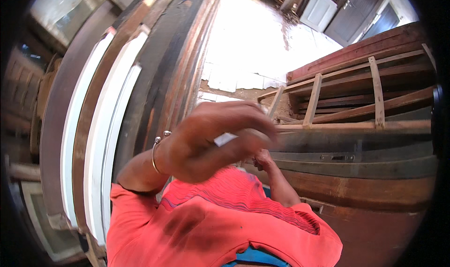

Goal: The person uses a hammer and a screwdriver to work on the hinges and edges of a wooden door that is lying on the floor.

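My left hand (218,140) is raised high in front of me, close to the camera, with a metal bangle (155,157) on its wrist. Its fingers and thumb curve around a gap through which a pale patch shows. Motion smears the fingertips, so whether they hold anything is unclear. Lower down, in front of my body, my right hand (262,159) is small in view and closed. Anything in its grip is hidden. A red shirt covers my arms and chest.
On the left lean white-edged boards (105,122) and long dark planks (154,84). To the right lies a wooden frame with crossbars (344,125), above stacked dark timber panels (356,182). Pale floor tiles (248,37) stretch ahead to a white panel (318,10) and doors (355,13).
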Available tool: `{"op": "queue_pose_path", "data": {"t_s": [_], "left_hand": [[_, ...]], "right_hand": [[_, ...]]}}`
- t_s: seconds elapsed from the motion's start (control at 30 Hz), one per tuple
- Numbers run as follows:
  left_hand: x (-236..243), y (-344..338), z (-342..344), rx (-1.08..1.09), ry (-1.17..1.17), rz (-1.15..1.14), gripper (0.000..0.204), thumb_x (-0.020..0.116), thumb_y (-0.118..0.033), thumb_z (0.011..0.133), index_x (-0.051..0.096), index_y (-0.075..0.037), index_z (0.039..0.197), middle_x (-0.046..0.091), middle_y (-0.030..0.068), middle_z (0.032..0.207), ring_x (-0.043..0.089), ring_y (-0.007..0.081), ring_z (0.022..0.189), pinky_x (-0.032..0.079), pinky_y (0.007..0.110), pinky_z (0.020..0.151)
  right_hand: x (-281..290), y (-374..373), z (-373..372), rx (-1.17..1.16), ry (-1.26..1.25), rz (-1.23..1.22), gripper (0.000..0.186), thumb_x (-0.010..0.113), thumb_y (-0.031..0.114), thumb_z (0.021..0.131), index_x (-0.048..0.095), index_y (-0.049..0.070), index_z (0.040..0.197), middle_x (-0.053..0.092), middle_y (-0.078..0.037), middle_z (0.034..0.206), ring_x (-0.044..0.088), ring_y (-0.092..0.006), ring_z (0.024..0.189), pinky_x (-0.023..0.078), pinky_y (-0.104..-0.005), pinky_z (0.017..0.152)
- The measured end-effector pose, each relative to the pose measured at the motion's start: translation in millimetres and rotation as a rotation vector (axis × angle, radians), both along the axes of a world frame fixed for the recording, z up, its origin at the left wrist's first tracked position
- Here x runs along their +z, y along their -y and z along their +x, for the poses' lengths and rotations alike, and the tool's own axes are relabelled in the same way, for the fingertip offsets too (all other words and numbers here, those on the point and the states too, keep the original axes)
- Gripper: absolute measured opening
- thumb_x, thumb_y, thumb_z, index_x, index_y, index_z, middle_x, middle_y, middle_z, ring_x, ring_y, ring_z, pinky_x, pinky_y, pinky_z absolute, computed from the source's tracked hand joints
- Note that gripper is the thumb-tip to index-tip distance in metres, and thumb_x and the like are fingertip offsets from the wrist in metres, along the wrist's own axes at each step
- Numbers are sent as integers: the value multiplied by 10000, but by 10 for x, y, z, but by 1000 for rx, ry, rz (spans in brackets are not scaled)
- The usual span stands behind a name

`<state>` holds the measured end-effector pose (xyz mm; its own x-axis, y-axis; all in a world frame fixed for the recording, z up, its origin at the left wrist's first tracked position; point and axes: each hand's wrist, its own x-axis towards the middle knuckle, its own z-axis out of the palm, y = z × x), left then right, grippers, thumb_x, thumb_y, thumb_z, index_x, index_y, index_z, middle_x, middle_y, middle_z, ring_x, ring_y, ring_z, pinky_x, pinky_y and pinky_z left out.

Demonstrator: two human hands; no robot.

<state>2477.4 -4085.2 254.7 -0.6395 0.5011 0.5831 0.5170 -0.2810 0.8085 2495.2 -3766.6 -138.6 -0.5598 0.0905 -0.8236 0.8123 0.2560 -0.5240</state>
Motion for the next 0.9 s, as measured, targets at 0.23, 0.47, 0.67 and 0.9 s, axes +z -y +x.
{"op": "queue_pose_path", "data": {"t_s": [0.23, 0.47, 0.67, 0.9], "left_hand": [[563, -287, -1771, -575, -274, -54, 267, 550, -206, 897, 604, 44, 973, 646, 167, 872, 640, 237, 765, 504, 339, 670], [361, -736, -3638, -769, -235, -61, 372, 539, -325, 883, 614, 38, 905, 653, 178, 846, 642, 247, 727, 506, 351, 660], [331, -1124, -5374, -879, -173, -46, 470, 530, -426, 872, 623, 34, 846, 659, 188, 823, 645, 256, 694, 509, 362, 652], [-21, -1285, -7592, -851, 189, 25, 590, 519, -545, 858, 634, 29, 778, 666, 199, 797, 647, 266, 655, 511, 374, 642]], "right_hand": [[-11, -98, -1562, -164, -54, 44, 407, 735, 396, 790, 571, 25, 819, 493, -43, 601, 489, -168, 460, 351, -344, 380], [-476, -718, -3141, -252, -102, 178, 405, 741, 377, 791, 573, 11, 836, 527, -57, 635, 523, -173, 498, 413, -352, 428], [-362, -899, -5017, -350, -30, 22, 370, 728, 359, 809, 576, 27, 864, 538, -50, 647, 533, -164, 505, 452, -348, 440], [-253, -1343, -7042, -425, -33, -18, 357, 729, 363, 810, 556, 51, 801, 509, -43, 620, 487, -165, 468, 376, -351, 389]]}}
